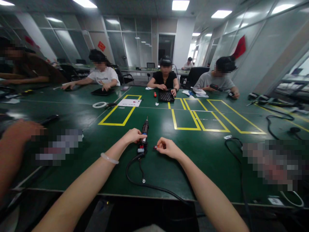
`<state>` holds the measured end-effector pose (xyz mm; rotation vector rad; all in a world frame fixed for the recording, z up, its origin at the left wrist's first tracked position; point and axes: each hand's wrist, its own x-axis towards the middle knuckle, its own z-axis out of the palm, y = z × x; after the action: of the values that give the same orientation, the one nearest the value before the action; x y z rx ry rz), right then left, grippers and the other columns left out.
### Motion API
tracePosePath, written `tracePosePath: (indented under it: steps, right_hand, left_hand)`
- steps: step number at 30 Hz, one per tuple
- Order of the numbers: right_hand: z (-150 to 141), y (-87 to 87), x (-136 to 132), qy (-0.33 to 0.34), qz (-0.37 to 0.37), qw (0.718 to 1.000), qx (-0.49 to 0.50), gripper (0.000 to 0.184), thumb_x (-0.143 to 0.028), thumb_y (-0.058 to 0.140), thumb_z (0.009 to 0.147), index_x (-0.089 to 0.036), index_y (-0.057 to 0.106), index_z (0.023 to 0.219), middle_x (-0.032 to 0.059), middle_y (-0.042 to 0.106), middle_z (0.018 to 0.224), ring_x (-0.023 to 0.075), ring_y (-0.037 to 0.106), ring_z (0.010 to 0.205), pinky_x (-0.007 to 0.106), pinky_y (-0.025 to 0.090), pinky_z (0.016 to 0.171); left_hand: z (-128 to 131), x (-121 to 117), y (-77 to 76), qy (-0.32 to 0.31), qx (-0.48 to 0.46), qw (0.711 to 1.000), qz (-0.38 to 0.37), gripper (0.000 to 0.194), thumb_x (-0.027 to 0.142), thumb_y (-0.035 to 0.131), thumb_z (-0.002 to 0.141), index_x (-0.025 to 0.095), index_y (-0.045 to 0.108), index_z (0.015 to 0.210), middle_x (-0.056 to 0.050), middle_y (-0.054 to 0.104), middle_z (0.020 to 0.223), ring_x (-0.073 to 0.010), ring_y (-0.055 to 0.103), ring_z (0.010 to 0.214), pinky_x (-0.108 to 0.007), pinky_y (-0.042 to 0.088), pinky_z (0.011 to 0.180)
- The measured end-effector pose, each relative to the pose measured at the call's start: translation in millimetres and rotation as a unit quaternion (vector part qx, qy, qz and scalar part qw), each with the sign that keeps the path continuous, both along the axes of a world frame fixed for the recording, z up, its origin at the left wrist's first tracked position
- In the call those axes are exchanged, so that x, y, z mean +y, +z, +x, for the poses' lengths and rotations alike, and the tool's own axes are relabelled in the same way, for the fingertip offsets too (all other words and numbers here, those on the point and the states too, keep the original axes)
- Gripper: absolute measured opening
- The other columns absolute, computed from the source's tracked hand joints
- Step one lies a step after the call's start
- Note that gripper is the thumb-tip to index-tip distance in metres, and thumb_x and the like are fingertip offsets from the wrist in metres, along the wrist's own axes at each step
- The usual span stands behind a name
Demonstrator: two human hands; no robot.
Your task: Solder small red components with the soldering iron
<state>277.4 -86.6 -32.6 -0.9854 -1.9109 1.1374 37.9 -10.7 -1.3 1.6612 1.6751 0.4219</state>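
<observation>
Both of your hands are occupied and stand apart from each other over the near part of the green table [111, 182]. Your left hand [134, 136] is clamped on the barrel of a dark, pen-shaped tool [145, 129], which lies in front of you with its thin metal tip [147, 118] pointing away; whether it rests on the surface or is lifted slightly cannot be told. Your right hand [167, 148] pinches a small red part [155, 147] between thumb and fingertip, just to the right of the tool's rear end and not touching it. A black cable [159, 187] curves from that rear end toward the near edge, with a ring eyelet [144, 181] beside it.

For good control, grip the barrel firmly enough to prevent rolling, and well behind the tip, which may be sharp or hot. Leave slack in the cable, since its pull would probably twist the rear end. Pinch the red part lightly and low over the table, for something so small is easily dropped.
</observation>
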Motion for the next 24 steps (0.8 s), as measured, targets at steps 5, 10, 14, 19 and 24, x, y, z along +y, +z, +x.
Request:
tracePosePath:
  steps: [5, 10, 14, 19, 24]
  right_hand:
    - [1, 3.5, -2, 0.018, 0.001, 1.000, -0.014, 0.013, -0.022, 0.062, 0.073, -0.017, 0.052, 0.080, -0.0051, 0.052, 0.062, 0.0080, 0.046, 0.055, 0.019, 0.036, 0.053]
    - [0, 8.8, -5, 0.040, 0.002, 0.998, -0.046, 0.013, -0.020, 0.061, 0.071, -0.017, 0.051, 0.078, -0.0061, 0.050, 0.060, 0.0077, 0.045, 0.054, 0.019, 0.034, 0.051]
    - [0, 8.5, -6, 0.039, 0.017, 0.997, -0.070, 0.013, -0.018, 0.061, 0.070, -0.018, 0.050, 0.077, -0.0064, 0.051, 0.059, 0.0077, 0.046, 0.053, 0.018, 0.033, 0.051]
    - [-2, 5.8, -5, 0.038, 0.010, 0.998, -0.053, 0.015, -0.022, 0.062, 0.072, -0.017, 0.050, 0.079, -0.0068, 0.049, 0.059, 0.0077, 0.044, 0.053, 0.019, 0.033, 0.052]
    - [-4, 0.2, -2, 0.048, -0.004, 0.999, 0.001, 0.021, -0.023, 0.065, 0.072, -0.017, 0.051, 0.086, -0.0074, 0.046, 0.060, 0.0078, 0.042, 0.053, 0.019, 0.033, 0.052]
  left_hand:
    - [28, -10, -4.8, -0.031, -0.009, 0.999, 0.019, 0.041, 0.055, 0.071, 0.060, 0.015, 0.068, 0.069, -0.006, 0.067, 0.060, -0.0168, 0.060, 0.051, -0.024, 0.045, 0.047]
    - [38, -19, -5.3, -0.048, -0.015, 0.998, 0.025, 0.042, 0.056, 0.069, 0.062, 0.015, 0.066, 0.072, -0.006, 0.065, 0.058, -0.0178, 0.059, 0.050, -0.026, 0.043, 0.049]
    - [40, -33, -6.4, -0.061, 0.015, 0.991, 0.121, 0.057, 0.057, 0.064, 0.069, 0.016, 0.063, 0.110, -0.005, 0.065, 0.067, -0.0206, 0.062, 0.059, -0.027, 0.044, 0.057]
    - [43, -46, -14.1, -0.103, 0.091, 0.958, 0.250, 0.050, 0.050, 0.046, 0.086, 0.034, 0.048, 0.133, -0.008, 0.054, 0.123, -0.0262, 0.057, 0.103, -0.036, 0.047, 0.081]
    - [43, -43, -21.9, -0.203, 0.036, 0.930, 0.304, 0.036, 0.038, 0.037, 0.093, 0.030, 0.067, 0.112, -0.002, 0.041, 0.143, -0.0255, 0.033, 0.131, -0.042, 0.029, 0.110]
